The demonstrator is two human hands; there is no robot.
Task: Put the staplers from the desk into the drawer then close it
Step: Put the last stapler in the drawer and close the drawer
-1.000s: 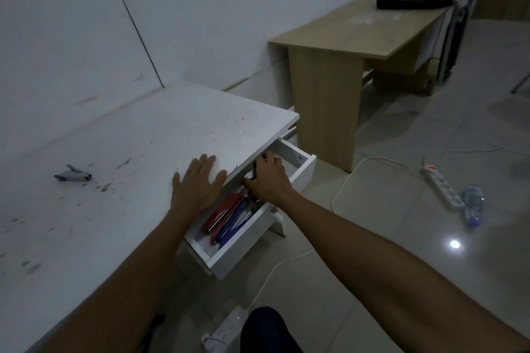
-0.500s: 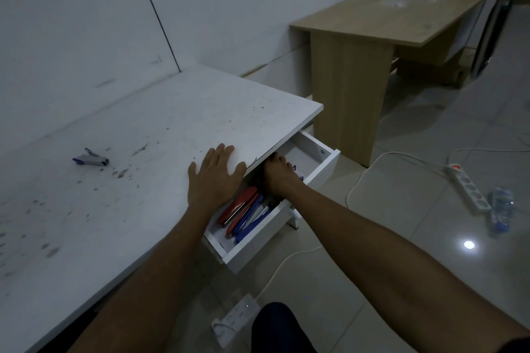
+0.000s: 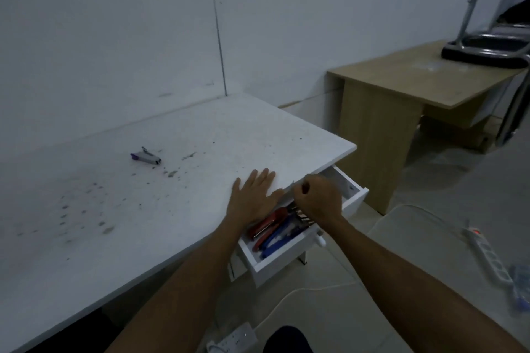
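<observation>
I see a dim room with a white desk [image 3: 143, 209] against a pale wall. My left hand [image 3: 253, 195] lies flat on the desk's front edge, fingers spread wide, holding nothing. Just right of it, my right hand [image 3: 319, 198] is curled over the open drawer [image 3: 289, 259], which juts out from under the desk edge. Something dark shows between its thumb and forefinger, but I cannot tell what it is or whether the hand truly grips it.

Below both hands, inside the drawer, lie the staplers [image 3: 272, 231]: long, narrow bodies packed side by side, red ones nearer the left hand, blue ones beside them, with metal parts showing under the right hand. The overhanging desktop hides the back of the drawer.

Well to the left of the left hand, one small purple-and-grey stapler [image 3: 145, 157] lies on the desk, which is speckled with dark marks. To the right of the right hand stands a wooden table [image 3: 401, 89], with a power strip [image 3: 486, 256] on the floor.
</observation>
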